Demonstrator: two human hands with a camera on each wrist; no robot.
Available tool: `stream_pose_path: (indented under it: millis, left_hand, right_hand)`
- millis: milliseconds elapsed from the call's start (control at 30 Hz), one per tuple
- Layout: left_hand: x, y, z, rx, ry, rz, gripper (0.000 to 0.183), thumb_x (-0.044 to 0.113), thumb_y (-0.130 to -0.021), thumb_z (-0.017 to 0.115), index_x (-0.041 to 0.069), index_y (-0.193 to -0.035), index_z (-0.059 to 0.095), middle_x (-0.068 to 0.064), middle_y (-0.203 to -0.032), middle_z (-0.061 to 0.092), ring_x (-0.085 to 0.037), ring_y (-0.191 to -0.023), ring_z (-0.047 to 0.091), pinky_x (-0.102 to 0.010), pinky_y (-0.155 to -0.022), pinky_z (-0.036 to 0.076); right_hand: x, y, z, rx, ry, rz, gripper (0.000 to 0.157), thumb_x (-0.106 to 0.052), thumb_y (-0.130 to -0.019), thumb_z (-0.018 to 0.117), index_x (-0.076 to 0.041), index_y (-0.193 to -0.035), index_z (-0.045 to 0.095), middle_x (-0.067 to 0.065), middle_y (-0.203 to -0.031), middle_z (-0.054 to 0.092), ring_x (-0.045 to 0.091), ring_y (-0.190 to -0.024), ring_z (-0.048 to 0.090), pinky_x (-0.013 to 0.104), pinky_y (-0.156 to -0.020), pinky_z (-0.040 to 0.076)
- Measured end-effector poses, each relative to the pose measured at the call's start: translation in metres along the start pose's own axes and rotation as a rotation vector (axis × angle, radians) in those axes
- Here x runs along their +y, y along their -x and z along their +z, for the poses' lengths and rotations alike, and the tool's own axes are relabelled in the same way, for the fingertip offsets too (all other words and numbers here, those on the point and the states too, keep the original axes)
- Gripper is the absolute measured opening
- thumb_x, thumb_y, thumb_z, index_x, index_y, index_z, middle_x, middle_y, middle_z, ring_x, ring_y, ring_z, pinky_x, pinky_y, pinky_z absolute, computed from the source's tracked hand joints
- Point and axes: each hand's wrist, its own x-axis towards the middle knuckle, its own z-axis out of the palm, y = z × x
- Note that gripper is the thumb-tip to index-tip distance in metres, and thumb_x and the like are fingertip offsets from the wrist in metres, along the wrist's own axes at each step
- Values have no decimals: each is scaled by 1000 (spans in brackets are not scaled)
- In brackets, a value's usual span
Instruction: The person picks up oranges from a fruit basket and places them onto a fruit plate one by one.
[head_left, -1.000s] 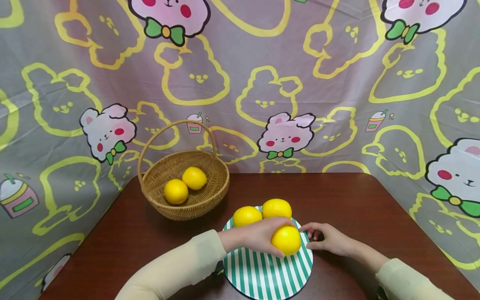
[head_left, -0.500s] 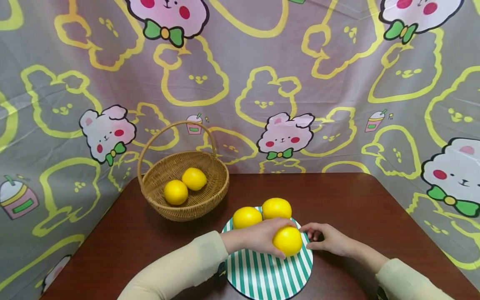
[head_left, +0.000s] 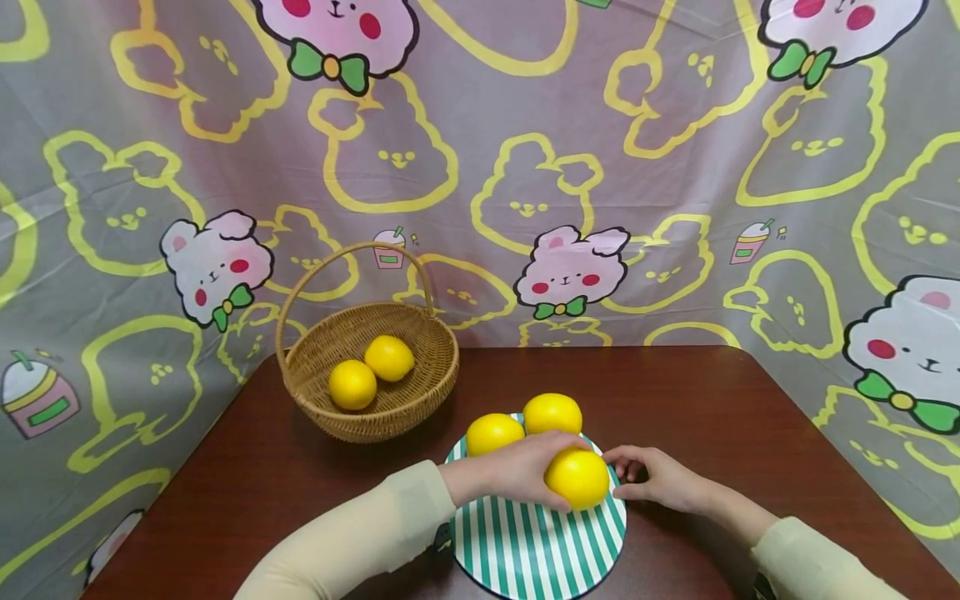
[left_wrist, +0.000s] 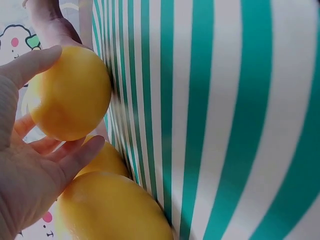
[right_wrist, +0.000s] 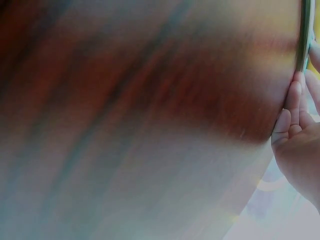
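My left hand (head_left: pixel 525 471) grips a yellow lemon (head_left: pixel 579 480) between thumb and fingers, over the right part of a green-and-white striped plate (head_left: pixel 525 546). In the left wrist view the held lemon (left_wrist: pixel 70 95) looks very close to the plate's surface; contact is hard to judge. Two more lemons lie toward the plate's far edge, a left one (head_left: pixel 495 434) and a right one (head_left: pixel 552 414). At the plate's right rim is my right hand (head_left: pixel 663 479), fingers loosely bent, fingertips at the edge. The right wrist view shows this hand (right_wrist: pixel 300 145) only partly.
A wicker basket (head_left: pixel 442 383) with a tall handle stands at the back left, holding a near lemon (head_left: pixel 352 385) and a far lemon (head_left: pixel 389 358). Everything stands on a dark red-brown table (head_left: pixel 675 392). A cartoon-print cloth (head_left: pixel 450 108) hangs behind and at both sides.
The lemon in my left hand has shifted slightly to the right, and more of it shows beyond the fingers. The right hand stays almost still at the rim.
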Motion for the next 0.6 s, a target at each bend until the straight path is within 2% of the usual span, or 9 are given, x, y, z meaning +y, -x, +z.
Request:
stream_pose_path:
  millis: [267, 600]
  left_hand:
    - [0, 2, -3, 26, -20, -28, 73, 31, -81, 81, 20, -142, 43, 6, -140, 46, -7, -118, 45, -30, -100, 38]
    - [6, 9, -15, 74, -49, -62, 70, 33, -80, 81, 22, -140, 46, 6, -138, 48, -7, -117, 47, -30, -99, 40]
  right_hand:
    - [1, -1, 0, 0, 13, 8, 41, -19, -88, 73, -4, -124, 59, 1, -91, 55, 13, -80, 51, 23, -72, 45]
    - [3, -1, 1, 5, 17, -14, 39, -19, -89, 72, -4, -122, 60, 2, -90, 54, 12, -79, 51, 23, -70, 45]
